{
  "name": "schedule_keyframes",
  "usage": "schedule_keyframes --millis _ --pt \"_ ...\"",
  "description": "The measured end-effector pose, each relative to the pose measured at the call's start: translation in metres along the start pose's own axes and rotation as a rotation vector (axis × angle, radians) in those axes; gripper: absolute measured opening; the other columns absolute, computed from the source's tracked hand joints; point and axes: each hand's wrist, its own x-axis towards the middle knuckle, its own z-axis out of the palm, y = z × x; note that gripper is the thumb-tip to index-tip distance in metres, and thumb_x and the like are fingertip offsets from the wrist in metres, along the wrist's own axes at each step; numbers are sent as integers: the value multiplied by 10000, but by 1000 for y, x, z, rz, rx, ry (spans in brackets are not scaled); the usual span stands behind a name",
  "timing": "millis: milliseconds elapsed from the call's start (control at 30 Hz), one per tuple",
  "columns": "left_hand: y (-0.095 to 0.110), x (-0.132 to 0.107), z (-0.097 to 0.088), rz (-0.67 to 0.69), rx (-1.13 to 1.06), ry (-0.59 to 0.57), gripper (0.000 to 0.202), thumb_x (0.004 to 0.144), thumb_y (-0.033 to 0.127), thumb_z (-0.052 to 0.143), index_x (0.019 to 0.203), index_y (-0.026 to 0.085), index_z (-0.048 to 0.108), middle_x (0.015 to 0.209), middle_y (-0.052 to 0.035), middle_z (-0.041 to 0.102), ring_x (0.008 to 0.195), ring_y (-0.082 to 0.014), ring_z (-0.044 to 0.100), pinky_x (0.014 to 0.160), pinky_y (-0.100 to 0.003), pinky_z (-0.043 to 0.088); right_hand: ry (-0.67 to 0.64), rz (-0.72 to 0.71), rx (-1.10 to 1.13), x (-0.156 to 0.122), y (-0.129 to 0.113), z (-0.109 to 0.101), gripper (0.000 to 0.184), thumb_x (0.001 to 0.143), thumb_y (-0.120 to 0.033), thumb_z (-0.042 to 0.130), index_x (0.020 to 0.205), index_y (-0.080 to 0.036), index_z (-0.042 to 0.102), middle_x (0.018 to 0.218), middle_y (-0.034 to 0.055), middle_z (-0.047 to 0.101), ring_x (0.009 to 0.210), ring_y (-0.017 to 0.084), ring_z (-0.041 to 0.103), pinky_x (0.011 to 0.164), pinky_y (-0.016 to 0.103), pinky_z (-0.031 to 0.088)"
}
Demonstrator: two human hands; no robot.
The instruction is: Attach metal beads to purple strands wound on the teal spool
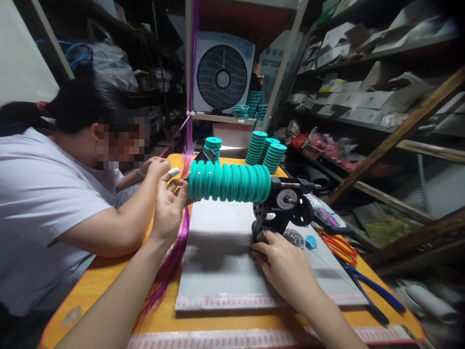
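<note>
A row of teal spools [228,182] sits side by side on a horizontal shaft, which runs into a black hand-winding machine [278,208] with gears and a round dial. My left hand [170,201] is closed at the row's left end, thumb and fingers pinching the shaft tip there. One finger of it wears a white cover. Down at the machine's foot, my right hand [285,259] has its fingers curled against the black base, with the fingertips partly hidden. Beneath lies a white board [214,276]. Purple strands [167,276] hang beside my left wrist.
A co-worker [72,179] leans on the left of the yellow table [83,310]. Stacked teal spools [256,148] stand at its back. Blue-handled pliers [381,291], orange-handled scissors [339,249] and a silvery bead pile [294,238] lie right. Behind is a box fan [223,72].
</note>
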Motion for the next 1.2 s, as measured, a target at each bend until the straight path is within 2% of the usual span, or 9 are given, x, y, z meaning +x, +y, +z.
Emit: schedule_keyframes --millis 233,333,433,567,667,833,900,1067,1200 --pt "1 1 1 -4 -6 16 570 720 362 767 1192 248 468 1143 -62 526 888 -128 572 652 -196 569 49 -31 62 -2 6 4 131 840 -186 582 877 -230 700 898 36 623 861 197 612 630 279 430" --pt "3 1 3 3 -7 16 556 718 366 766 1176 249 475 1155 -60 524 887 -128 577 655 -201 573 140 -9 143 -5 16 3 100 866 -223 565 891 -219 662 926 22 603 818 163 608 663 278 431" --pt "6 0 6 3 -8 13 557 709 366 773 1171 250 483 1154 -55 531 898 -136 592 665 -212 579 261 86 -15 -5 28 0 121 897 -268 543 899 -206 647 953 38 588 783 175 595 604 292 383" --pt "8 0 6 -3 -11 18 567 704 353 778 1177 248 485 1174 -67 531 912 -142 594 651 -186 570 282 103 -184 -7 37 -1 187 939 -281 487 989 -220 657 950 50 592 729 180 593 556 298 334" --pt "4 0 4 -3 -20 9 549 719 340 768 1175 247 478 1180 -71 522 921 -139 585 639 -175 568 265 65 -55 -18 33 0 203 951 -314 471 1008 -247 654 961 36 606 702 163 596 570 294 359" --pt "0 1 1 0 -26 20 543 711 341 774 1150 243 469 1176 -67 518 910 -135 569 616 -178 572 63 9 200 -37 18 7 169 935 -331 498 932 -256 650 974 30 600 796 175 619 640 289 433" --pt "1 1 2 4 -27 24 554 700 347 780 1147 240 471 1180 -72 520 931 -146 571 603 -170 568 86 26 226 -39 13 13 158 926 -333 518 941 -264 659 984 29 601 817 180 626 650 292 445" --pt "4 0 4 -11 -13 13 570 708 348 772 1180 241 472 1223 -84 509 936 -151 583 607 -167 563 275 13 205 -35 6 29 172 933 -301 510 889 -247 667 875 30 589 778 179 613 625 284 439" --pt "1 0 3 -12 -27 24 558 714 352 770 1169 238 466 1142 -66 524 898 -144 587 623 -191 570 314 -44 144 -36 8 31 165 940 -260 486 853 -208 616 859 45 569 758 184 597 612 289 442"
